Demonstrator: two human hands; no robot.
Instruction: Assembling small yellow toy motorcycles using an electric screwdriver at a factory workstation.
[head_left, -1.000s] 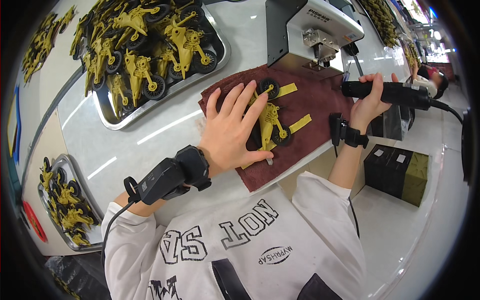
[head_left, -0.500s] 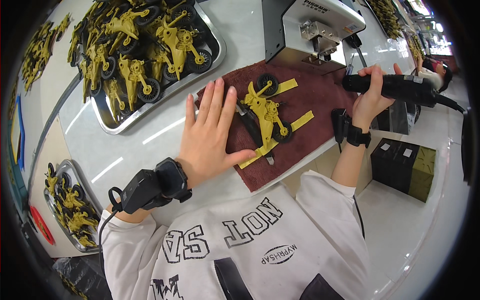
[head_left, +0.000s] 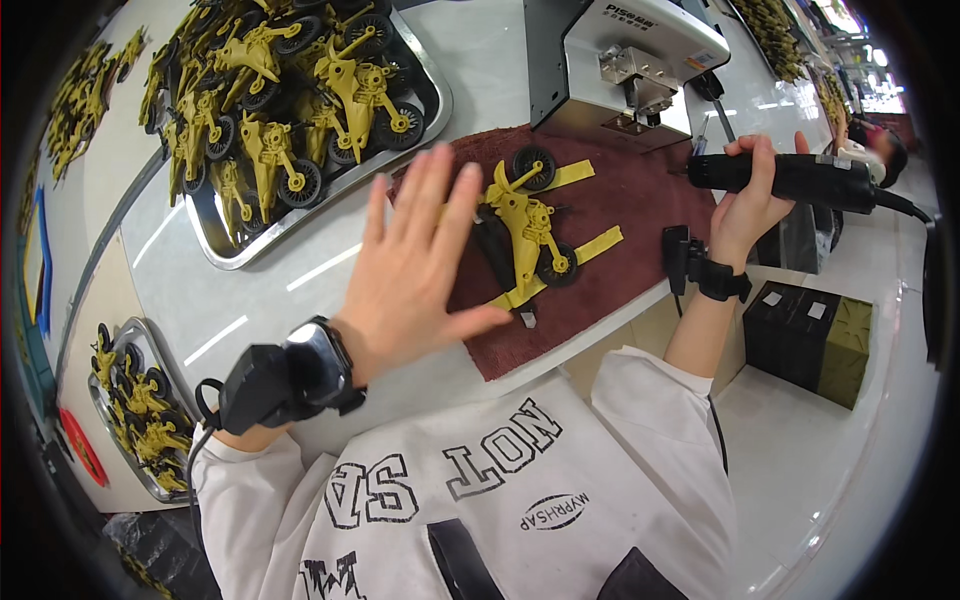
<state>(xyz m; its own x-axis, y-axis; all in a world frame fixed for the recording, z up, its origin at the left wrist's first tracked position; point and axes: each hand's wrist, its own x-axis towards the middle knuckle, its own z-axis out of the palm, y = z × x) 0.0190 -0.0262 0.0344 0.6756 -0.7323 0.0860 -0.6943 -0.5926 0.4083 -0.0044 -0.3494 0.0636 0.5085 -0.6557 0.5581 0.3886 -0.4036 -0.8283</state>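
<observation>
A yellow toy motorcycle with black wheels lies on its side on a dark red cloth. Strips of yellow tape lie across the cloth around it, and a dark bar-like piece sits along its left side. My left hand, fingers spread and holding nothing, hovers at the cloth's left edge, its thumb nearest the motorcycle. At the right, my right hand is wrapped round a black electric screwdriver, whose tip points left, apart from the motorcycle.
A silver and black benchtop machine stands behind the cloth. At the far left is a metal tray heaped with toy motorcycles; a smaller tray sits nearer. A dark box stands at the right, below the table edge.
My left hand has come up off the cloth and drawn slightly left. The motorcycle and the cloth's near part have shifted a little left. My right hand still grips the screwdriver.
</observation>
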